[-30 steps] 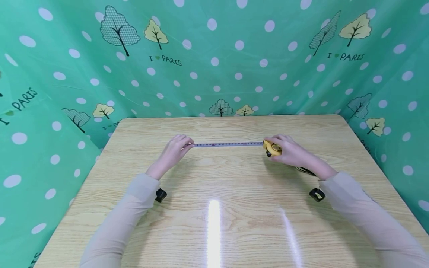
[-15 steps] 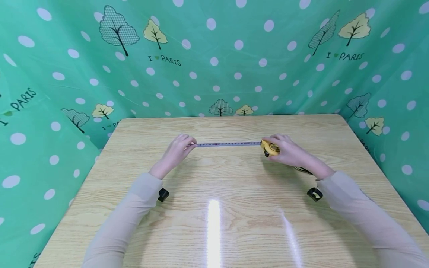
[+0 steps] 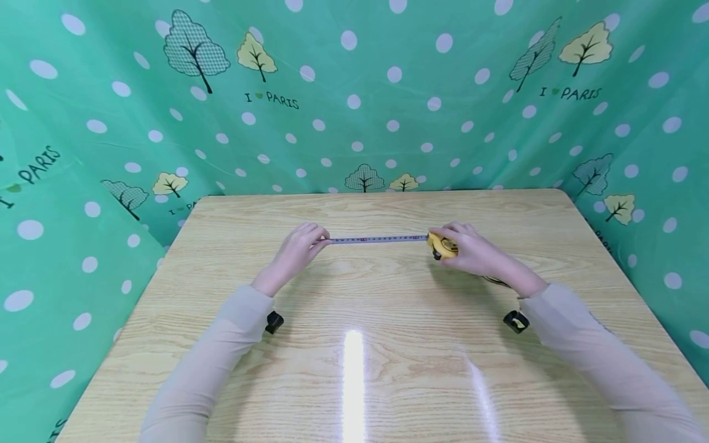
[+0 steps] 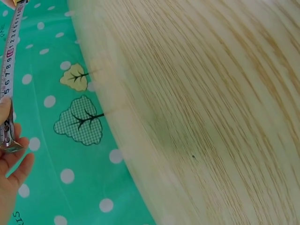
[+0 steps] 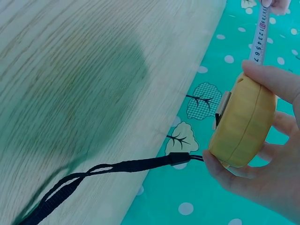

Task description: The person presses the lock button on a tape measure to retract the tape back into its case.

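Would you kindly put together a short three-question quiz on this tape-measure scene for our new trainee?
1. True or false: the right hand grips the yellow tape measure case.
2. What does the left hand hold? A) a pen B) the end of the tape blade C) the black wrist strap
3. Fill in the word: the black wrist strap hangs from the case and trails onto the wooden ____.

Key: 1. True. 2. B, the fingers pinch the blade's tip while the blade runs straight across to the case. 3. Table.
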{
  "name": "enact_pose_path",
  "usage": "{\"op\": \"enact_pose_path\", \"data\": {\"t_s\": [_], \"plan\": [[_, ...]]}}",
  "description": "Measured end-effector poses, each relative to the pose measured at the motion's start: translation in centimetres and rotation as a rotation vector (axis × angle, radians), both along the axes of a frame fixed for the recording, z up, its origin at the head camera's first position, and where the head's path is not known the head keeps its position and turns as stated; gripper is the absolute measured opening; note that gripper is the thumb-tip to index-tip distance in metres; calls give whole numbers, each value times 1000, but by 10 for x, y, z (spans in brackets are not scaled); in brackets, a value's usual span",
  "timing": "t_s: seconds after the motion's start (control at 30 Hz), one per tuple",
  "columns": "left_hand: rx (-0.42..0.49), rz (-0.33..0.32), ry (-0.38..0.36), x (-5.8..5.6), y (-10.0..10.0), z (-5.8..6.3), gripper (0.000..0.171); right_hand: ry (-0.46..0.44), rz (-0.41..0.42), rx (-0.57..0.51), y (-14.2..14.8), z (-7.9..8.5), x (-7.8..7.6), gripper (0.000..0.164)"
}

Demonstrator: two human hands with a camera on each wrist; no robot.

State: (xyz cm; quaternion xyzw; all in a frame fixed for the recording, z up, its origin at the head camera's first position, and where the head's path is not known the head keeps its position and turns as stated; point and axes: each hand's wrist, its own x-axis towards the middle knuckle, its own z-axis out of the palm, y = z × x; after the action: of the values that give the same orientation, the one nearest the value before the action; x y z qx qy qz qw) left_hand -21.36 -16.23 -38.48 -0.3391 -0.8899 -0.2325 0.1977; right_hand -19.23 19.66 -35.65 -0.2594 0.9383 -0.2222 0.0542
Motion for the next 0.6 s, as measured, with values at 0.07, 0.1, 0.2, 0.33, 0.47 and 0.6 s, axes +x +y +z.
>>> {"op": "enact_pose_path", "data": {"t_s": [0.07, 0.1, 0.2, 0.33, 0.47, 0.6], "plan": [[2, -6, 8, 0, 1, 0, 8, 0, -1, 0, -1, 0, 0, 68], [2, -8, 13, 0, 2, 0, 7, 2, -1, 2, -1, 0, 0, 68], [0, -13, 22, 0, 3, 0, 7, 5, 0, 3, -2, 1, 0, 67], [4, -31, 34, 0, 5, -1, 6, 4, -2, 3, -4, 1, 0, 68], [8, -53, 55, 0, 7, -2, 7, 1, -3, -2, -5, 0, 0, 67], [7, -71, 69, 0, 8, -2, 8, 1, 1, -7, -6, -1, 0, 67]]}}
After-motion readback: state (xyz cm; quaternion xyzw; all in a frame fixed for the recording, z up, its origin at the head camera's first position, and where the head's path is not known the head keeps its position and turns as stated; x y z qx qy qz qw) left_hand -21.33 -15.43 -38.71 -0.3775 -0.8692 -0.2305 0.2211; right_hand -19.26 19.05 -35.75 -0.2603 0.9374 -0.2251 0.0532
